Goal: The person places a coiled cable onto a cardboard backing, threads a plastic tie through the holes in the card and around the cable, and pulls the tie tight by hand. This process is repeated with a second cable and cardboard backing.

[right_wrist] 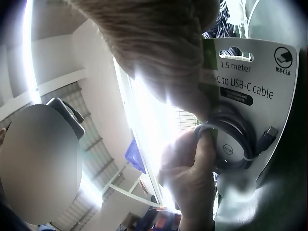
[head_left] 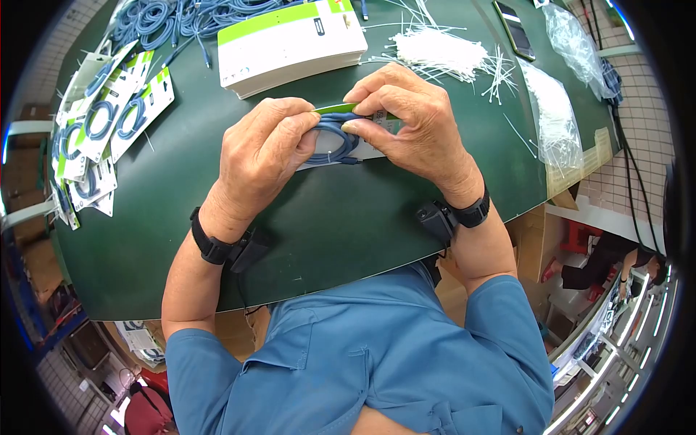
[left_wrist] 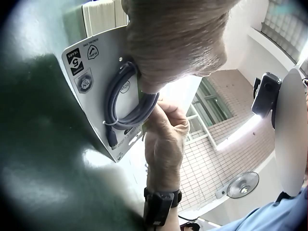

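Note:
A coiled blue cable (head_left: 335,145) lies against a white and green card (head_left: 370,151) held between both hands. The left hand (head_left: 264,145) pinches the coil and card at their left side, and the right hand (head_left: 417,123) pinches the coil near the card's upper edge, thumb below and fingers above. In the left wrist view the coil (left_wrist: 111,103) rests on the printed card (left_wrist: 84,67), a thin white tie round it near the plug. The right wrist view shows the card's text (right_wrist: 245,86) and a plug (right_wrist: 267,139) beside the coil. Fingertips partly hide the coil's top.
A stack of cards (head_left: 290,51) stands behind the hands. White ties (head_left: 442,54) lie at the back right, near a phone (head_left: 515,29) and a bag of ties (head_left: 554,116). Carded cables (head_left: 101,119) are piled at the left; loose blue cables (head_left: 156,22) lie at the back.

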Available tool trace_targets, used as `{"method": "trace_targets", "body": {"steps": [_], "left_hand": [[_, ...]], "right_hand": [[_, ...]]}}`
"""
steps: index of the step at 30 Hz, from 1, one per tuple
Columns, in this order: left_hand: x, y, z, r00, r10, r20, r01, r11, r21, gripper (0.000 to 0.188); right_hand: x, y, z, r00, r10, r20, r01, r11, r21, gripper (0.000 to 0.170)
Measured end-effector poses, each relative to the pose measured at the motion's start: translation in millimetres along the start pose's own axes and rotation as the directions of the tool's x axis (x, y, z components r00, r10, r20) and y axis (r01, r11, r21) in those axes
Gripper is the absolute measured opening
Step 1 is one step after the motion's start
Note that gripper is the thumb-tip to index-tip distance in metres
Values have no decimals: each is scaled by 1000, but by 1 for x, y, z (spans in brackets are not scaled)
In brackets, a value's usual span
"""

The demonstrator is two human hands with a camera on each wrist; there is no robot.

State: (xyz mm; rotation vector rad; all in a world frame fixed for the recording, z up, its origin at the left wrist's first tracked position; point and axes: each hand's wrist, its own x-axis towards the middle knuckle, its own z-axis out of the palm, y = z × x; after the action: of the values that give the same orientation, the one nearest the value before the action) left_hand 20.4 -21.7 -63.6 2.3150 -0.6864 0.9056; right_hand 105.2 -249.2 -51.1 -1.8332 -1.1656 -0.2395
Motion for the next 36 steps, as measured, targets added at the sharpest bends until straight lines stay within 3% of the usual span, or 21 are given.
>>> {"method": "trace_targets", "body": {"steps": [10, 30, 34, 36], "left_hand": [[-1, 1, -2, 1000, 3, 17, -3, 1000, 7, 28], [2, 4, -8, 995, 37, 88, -37, 999, -2, 24], [5, 5, -11, 992, 70, 101, -69, 998, -11, 25], [7, 6, -16, 992, 75, 102, -75, 997, 1, 25]], "right_hand": [[1, 0, 0, 1000, -25, 3, 25, 1000, 4, 22], [0, -2, -4, 994, 66, 90, -74, 993, 88, 19], [2, -5, -10, 986, 88, 140, -108, 984, 138, 18], [3, -9, -17, 978, 182, 101, -200, 955, 219, 16]]}}
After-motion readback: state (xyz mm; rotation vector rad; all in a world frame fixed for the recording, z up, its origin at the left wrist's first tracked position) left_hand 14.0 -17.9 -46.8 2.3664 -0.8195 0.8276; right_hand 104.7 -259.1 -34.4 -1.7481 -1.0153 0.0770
